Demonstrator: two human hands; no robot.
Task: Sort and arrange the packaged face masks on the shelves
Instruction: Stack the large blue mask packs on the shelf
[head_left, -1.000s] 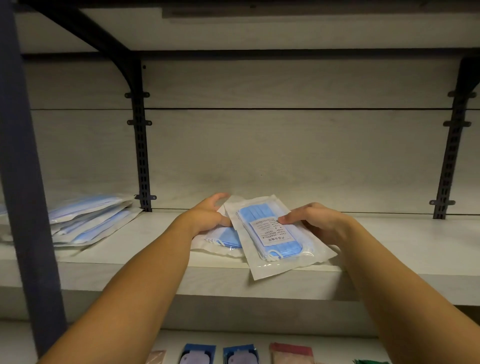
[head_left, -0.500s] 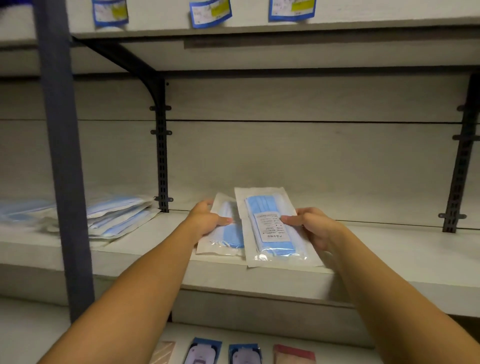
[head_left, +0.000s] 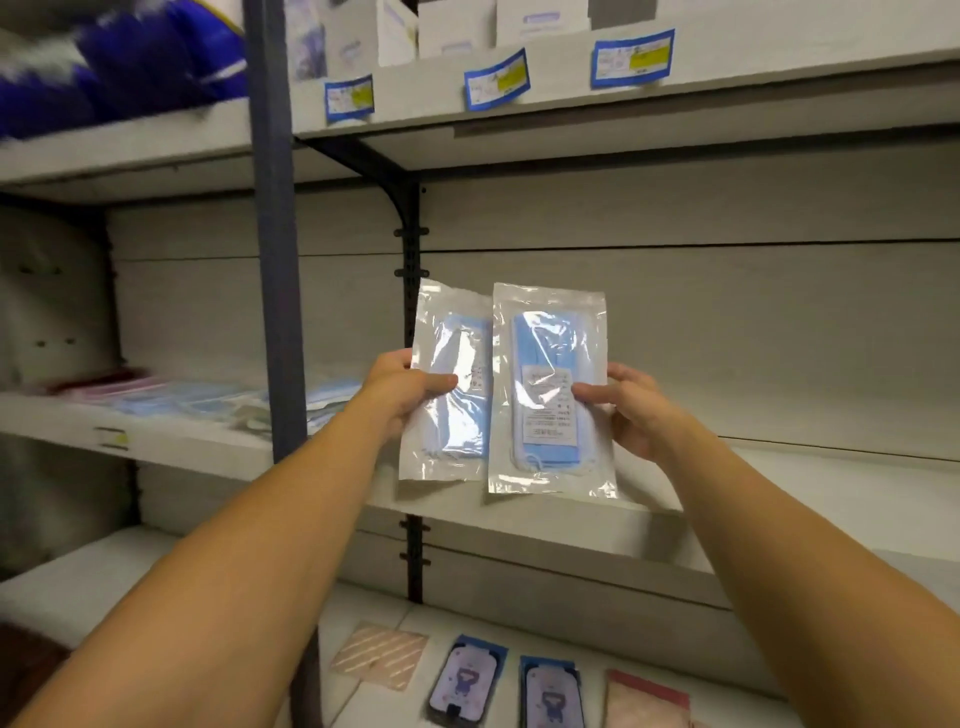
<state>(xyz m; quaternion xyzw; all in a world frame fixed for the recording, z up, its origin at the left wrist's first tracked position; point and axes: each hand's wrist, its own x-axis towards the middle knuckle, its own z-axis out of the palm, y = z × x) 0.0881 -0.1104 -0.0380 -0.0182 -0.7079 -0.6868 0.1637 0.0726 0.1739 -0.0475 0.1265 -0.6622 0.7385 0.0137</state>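
Two clear packs of blue face masks stand upright in the air in front of the middle shelf (head_left: 810, 499). My left hand (head_left: 402, 387) grips the left pack (head_left: 457, 415) at its left edge, thumb across the front. My right hand (head_left: 631, 405) pinches the right pack (head_left: 545, 358) at its right edge, thumb on the white label. The right pack overlaps the left pack's right edge. Both packs hang above the shelf's front edge.
More blue mask packs (head_left: 208, 397) lie on the shelf to the left, past a grey upright post (head_left: 275, 260). Price tags (head_left: 496, 78) hang on the upper shelf edge. Small packaged items (head_left: 465, 680) lie on the lower shelf. A black bracket (head_left: 410, 249) runs up the back wall.
Both hands have lifted the two mask packs off the middle shelf and turned them upright. The camera has tilted up and the view has shifted left.
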